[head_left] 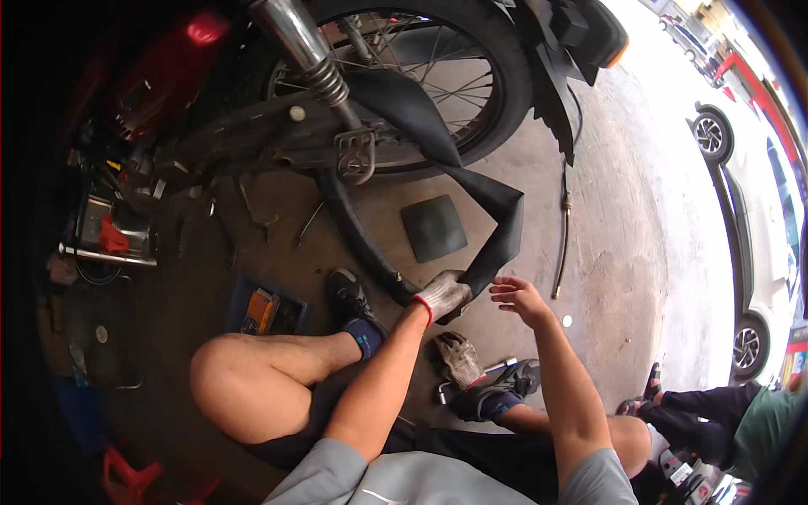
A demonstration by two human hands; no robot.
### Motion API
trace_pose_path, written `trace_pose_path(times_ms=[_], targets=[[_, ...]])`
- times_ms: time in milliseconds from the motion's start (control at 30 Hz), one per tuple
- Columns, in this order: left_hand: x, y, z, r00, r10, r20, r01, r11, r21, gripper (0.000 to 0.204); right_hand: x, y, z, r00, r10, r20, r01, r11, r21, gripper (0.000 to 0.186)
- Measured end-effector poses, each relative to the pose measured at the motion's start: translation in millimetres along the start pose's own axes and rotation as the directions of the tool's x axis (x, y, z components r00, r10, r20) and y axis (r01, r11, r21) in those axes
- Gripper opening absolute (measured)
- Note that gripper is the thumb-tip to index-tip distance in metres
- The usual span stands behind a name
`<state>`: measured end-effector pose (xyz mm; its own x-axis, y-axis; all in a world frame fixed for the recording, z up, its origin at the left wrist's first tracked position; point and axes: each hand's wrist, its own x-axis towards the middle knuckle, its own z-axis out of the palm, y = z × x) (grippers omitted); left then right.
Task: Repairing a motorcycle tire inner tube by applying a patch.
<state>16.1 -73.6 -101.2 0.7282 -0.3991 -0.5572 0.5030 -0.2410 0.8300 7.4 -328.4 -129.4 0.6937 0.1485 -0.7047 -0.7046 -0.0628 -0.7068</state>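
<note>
The limp rubber inner tube point(471, 202) at centre frame is black, as is the square rubber mat point(434, 227). The knitted glove on the left hand point(442, 295) is grey-white with a red cuff. Upper left, the motorcycle body panel point(172, 63) is red.

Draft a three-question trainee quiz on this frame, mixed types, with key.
1. True or false: the left hand is gloved and grips the black inner tube.
2. The right hand is: A) gripping the tube B) open, bare, beside it C) on the wrench.
3. What lies on the floor between the person's feet?

Key: 1 true. 2 B. 3 A spare glove and a metal wrench.
</note>
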Motion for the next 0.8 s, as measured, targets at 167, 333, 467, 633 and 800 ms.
trace_pose_path(times_ms=[167,333,467,633,800], targets=[[19.7,23.4,-19.0,0.997,-0.043,0.064,0.018,0.935,0.355,0.033,1.1,12.5,47.2,0.931,-0.318,0.176,0.199,0.85,0.488,0.058],[28.2,87.1,-47.9,0.959,-0.269,0.087,0.202,0.868,0.454,0.029,3.3,2.3,72.8,0.9,-0.397,0.179,0.251,0.809,0.532,0.049],[32.9,133.2,-56.8,0.917,-0.38,0.123,0.129,0.573,0.809,0.038,20.1,2.5,100.0,0.882,-0.455,0.123,0.326,0.777,0.539,0.033],[18.8,134.3,-69.3,0.955,-0.232,0.188,0.033,0.709,0.705,0.065,46.5,-2.5,130.8,0.901,-0.402,-0.163,0.424,0.735,0.529,0.016],[5.2,55.8,-59.1,1.0,0.02,0.017,-0.024,0.421,0.907,0.07,72.4,-11.5,133.0,0.935,-0.062,-0.349,0.323,0.554,0.768,0.014]])
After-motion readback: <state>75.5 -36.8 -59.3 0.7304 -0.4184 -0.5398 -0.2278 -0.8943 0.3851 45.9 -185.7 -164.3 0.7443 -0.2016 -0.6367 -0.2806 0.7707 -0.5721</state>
